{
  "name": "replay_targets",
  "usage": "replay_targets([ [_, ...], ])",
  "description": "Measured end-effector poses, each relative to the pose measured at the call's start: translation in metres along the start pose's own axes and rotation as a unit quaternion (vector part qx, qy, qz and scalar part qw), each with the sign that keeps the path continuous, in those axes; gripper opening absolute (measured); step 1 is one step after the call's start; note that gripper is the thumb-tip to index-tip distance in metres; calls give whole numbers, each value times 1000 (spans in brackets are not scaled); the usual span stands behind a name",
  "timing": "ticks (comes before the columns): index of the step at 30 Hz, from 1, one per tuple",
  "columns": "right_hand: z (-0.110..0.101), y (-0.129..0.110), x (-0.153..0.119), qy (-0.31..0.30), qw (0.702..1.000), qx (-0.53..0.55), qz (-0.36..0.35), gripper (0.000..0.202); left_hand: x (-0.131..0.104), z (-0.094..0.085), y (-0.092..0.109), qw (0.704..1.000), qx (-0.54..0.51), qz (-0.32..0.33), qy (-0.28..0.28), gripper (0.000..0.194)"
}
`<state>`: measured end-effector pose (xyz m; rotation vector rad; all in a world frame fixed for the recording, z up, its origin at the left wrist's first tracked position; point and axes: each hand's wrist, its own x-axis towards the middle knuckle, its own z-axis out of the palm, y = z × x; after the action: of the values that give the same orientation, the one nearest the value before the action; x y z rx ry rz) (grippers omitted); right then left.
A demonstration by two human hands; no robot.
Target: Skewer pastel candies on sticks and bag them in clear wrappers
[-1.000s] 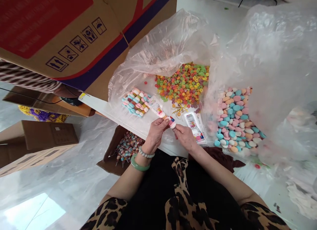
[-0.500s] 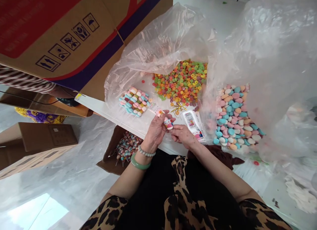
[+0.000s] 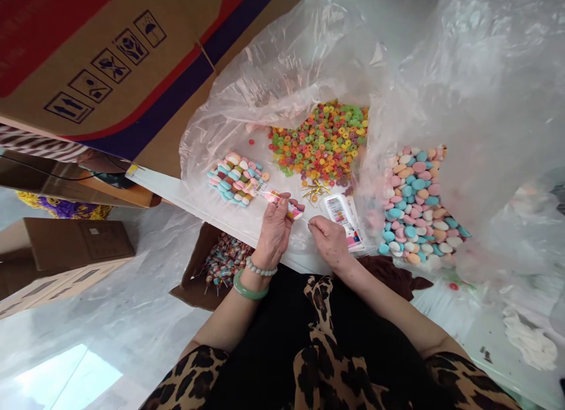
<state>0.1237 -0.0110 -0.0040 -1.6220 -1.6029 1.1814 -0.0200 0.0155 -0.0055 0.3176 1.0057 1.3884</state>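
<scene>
My left hand is closed around a candy lollipop with a white, pink and red head in clear printed wrapping. The wrapping runs left past the thumb towards a cluster of pastel marshmallow candies. My right hand is closed in a pinch at the thin white stick, just right of the lollipop's head. Under and beyond the right hand lies a white printed card or packet. Gold twist ties are spread on the table just beyond my hands.
Colourful ring candies lie on a clear plastic bag. More pastel candies fill the bag at right. An open carton of wrapped lollipops stands below the table edge. A big cardboard box stands at upper left.
My right hand has moved right and slightly down, away from the left hand, and the thin stick now shows between them. My left hand has shifted slightly left.
</scene>
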Motion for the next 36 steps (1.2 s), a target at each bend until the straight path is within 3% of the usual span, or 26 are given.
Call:
replay_targets([
  [3,6,-3,4,-31,996,72,39,18,-3,2,-1,1000,-12,5,5,38],
  [6,6,0,6,-63,983,140,99,20,-1,-2,5,998,-22,-55,-5,40],
  [10,6,-4,1,-34,999,0,15,18,1,-6,8,999,-34,-38,-2,41],
  [12,10,-10,0,-28,999,-14,-15,18,-1,-4,4,999,-34,-23,-8,41],
  [15,21,-18,4,-42,990,132,31,19,-7,3,-5,999,-36,-33,-21,40],
  [18,26,-19,12,-40,948,299,106,19,-12,7,-14,998,-35,-51,-31,37],
  [20,23,-16,16,-9,943,318,99,20,-15,8,-18,995,-14,-82,-51,35],
  [23,13,-9,16,-1,970,237,46,20,-14,3,-17,992,45,-109,-46,37],
  [27,2,0,9,-44,992,115,-4,17,-10,-7,-9,981,184,-63,2,32],
  [30,3,3,6,-10,998,24,-53,17,-14,-10,-8,945,328,-4,9,26],
  [34,12,5,7,65,991,-44,-108,36,-29,-5,-15,860,492,132,24,30],
  [36,12,6,9,64,983,-64,-158,36,-33,-5,-14,862,486,145,-1,30],
])
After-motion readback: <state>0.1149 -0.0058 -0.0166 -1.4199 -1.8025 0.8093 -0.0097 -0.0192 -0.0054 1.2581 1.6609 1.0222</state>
